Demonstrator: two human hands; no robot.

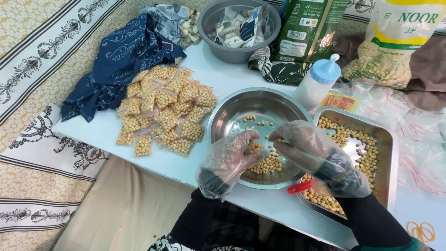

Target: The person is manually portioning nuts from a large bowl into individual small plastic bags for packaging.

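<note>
Over the steel bowl (260, 116), my gloved left hand (227, 160) and right hand (309, 148) pinch small, light, roll-prone chickpeas (269, 163), best gripped by fingertips.

A pale blue table (195, 160) carries everything. Filled packets (162, 109) and blue cloth (116, 60) lie left. A steel bowl (232, 116) sits near the middle, a tray (388, 153) right, a grey bowl (218, 46) far.

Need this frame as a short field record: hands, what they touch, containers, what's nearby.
left hand: left hand in a clear plastic glove, fingers pinched over the chickpeas
right hand: right hand gloved, curled beside it; grip unclear
bowl: round steel bowl holding loose yellow chickpeas
tray: rectangular steel tray, chickpeas inside
packets: pile of small filled clear bags to the left
behind: grey plastic basin, white squeeze bottle with blue cap
</note>
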